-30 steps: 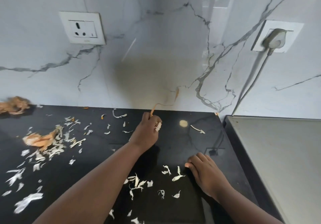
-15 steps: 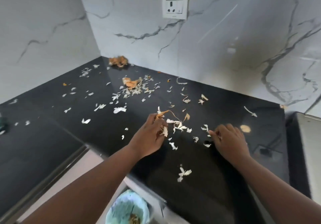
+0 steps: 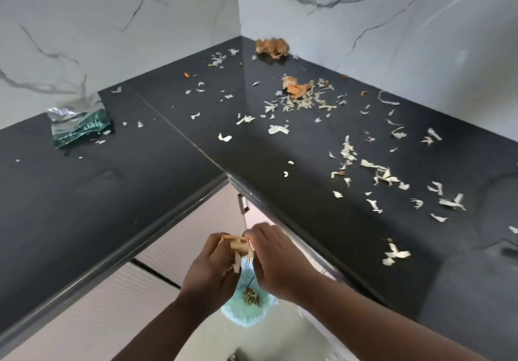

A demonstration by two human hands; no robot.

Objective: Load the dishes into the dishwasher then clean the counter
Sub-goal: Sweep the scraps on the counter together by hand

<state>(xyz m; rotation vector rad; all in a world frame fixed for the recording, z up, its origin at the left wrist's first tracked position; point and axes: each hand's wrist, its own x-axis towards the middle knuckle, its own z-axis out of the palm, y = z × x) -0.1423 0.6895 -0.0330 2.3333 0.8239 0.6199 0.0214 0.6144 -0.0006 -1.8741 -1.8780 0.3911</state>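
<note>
A black L-shaped counter (image 3: 173, 170) is strewn with white and orange vegetable peels (image 3: 301, 100). My left hand (image 3: 213, 268) is off the counter, below its inner corner, shut on a bunch of peels (image 3: 238, 251). My right hand (image 3: 273, 259) is pressed against the left one, its fingers curled at the same bunch. Directly beneath both hands sits a bin lined with a pale green bag (image 3: 246, 308), some scraps lying in its bottom.
A crumpled green and clear plastic packet (image 3: 80, 123) lies on the left run of the counter by the marble wall. A clump of orange peel (image 3: 272, 48) sits in the far corner. Pale cabinet doors (image 3: 179, 237) stand under the counter edge.
Both hands left the counter surface and came together over the bin with gathered peels. The view swung left and down, bringing the counter corner and packet into sight.
</note>
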